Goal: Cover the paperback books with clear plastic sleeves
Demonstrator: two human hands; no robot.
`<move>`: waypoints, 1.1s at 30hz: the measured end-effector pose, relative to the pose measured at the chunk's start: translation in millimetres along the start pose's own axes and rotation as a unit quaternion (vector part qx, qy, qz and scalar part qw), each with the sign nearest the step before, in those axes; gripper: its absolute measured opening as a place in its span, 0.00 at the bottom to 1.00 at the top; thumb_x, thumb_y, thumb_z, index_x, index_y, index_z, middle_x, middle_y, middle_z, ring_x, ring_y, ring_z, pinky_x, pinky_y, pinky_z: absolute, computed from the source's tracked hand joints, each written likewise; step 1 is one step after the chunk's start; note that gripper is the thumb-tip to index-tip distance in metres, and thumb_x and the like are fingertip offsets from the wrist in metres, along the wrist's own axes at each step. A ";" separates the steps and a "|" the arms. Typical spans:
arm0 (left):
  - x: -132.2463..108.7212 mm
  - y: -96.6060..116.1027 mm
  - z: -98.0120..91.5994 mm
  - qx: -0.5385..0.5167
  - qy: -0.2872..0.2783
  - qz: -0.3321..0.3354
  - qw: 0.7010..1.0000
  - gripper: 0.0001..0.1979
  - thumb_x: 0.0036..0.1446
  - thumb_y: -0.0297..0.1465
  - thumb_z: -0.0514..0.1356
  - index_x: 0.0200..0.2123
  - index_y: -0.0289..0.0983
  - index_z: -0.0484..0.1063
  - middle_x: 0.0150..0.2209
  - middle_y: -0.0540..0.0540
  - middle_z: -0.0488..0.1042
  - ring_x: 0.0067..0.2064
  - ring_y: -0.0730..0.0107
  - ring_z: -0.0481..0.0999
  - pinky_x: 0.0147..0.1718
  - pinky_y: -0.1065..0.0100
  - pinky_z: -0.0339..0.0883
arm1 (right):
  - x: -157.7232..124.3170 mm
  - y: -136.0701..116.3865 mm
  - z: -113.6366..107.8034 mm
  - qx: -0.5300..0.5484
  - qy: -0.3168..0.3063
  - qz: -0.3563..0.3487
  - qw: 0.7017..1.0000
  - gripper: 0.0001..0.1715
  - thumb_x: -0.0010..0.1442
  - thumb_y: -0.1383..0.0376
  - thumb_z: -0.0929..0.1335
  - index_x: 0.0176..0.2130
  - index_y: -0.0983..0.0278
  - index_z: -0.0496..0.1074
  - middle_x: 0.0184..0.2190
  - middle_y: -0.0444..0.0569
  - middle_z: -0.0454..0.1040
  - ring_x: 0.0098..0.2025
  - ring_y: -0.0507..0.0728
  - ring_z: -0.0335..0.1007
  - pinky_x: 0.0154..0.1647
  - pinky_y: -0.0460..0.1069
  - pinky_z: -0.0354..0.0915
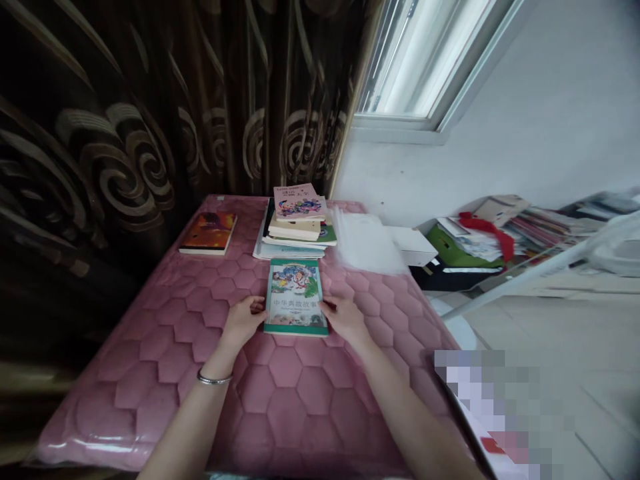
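Observation:
A green-bordered book (pixel 295 297) with an illustrated cover and Chinese characters lies face up, its title turned toward me. My left hand (pixel 245 321) grips its left edge, fingers curled against the side. On the opposite edge, my right hand (pixel 344 317) holds the book with the thumb near the cover. Just beyond it stands a stack of books and papers, topped by a pink illustrated book (pixel 300 202). Farther left lies an orange and dark-red book (pixel 209 232), apart from both hands.
Pink quilted padding under clear plastic covers the table (pixel 285 400). White translucent sheets (pixel 365 240) and a white box (pixel 411 245) sit right of the stack. A dark patterned curtain (pixel 145 153) hangs left; piled papers and a green bag (pixel 457 245) are at right.

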State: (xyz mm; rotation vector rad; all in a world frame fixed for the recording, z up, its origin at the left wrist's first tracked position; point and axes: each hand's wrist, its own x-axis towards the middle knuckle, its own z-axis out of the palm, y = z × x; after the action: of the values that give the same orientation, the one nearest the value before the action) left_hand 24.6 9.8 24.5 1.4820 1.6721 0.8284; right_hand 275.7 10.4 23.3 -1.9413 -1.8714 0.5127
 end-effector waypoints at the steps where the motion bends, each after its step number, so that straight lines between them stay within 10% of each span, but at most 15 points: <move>1: -0.5 0.1 1.3 0.009 0.002 0.004 1.000 0.14 0.47 0.24 0.61 0.40 0.37 0.75 0.35 0.46 0.79 0.36 0.68 0.78 0.37 0.69 0.71 | -0.4 -0.7 1.1 -0.002 0.005 0.008 1.000 0.15 0.60 0.59 0.64 0.43 0.55 0.78 0.39 0.44 0.80 0.41 0.56 0.76 0.40 0.47 0.67; 17: -14.4 7.9 -0.1 0.164 0.020 0.261 0.951 0.14 0.51 0.20 0.55 0.37 0.40 0.75 0.44 0.46 0.71 0.47 0.65 0.72 0.51 0.63 0.65 | -0.9 4.9 6.9 0.057 0.032 0.018 0.998 0.16 0.61 0.61 0.63 0.46 0.57 0.75 0.41 0.44 0.79 0.42 0.56 0.76 0.43 0.48 0.68; 25: -14.2 -8.0 11.4 -0.020 0.046 0.143 0.988 0.19 0.57 0.28 0.53 0.52 0.40 0.67 0.51 0.44 0.74 0.51 0.65 0.74 0.51 0.62 0.69 | -3.6 15.3 5.8 0.131 0.050 -0.002 0.990 0.18 0.61 0.61 0.62 0.48 0.61 0.73 0.40 0.48 0.79 0.40 0.56 0.76 0.43 0.50 0.70; 33: -10.3 -10.9 17.0 0.018 0.036 0.128 0.991 0.18 0.54 0.24 0.54 0.49 0.40 0.69 0.48 0.45 0.76 0.49 0.65 0.76 0.50 0.63 0.70 | -14.5 6.0 10.9 0.073 0.072 -0.051 0.993 0.21 0.59 0.65 0.63 0.52 0.58 0.72 0.44 0.47 0.78 0.43 0.57 0.75 0.46 0.50 0.69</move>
State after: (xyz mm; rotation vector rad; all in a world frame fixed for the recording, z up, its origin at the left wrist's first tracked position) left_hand 34.2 -2.0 7.5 1.7350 1.5766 1.0032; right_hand 274.6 -3.9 10.7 -1.7315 -1.7808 0.4523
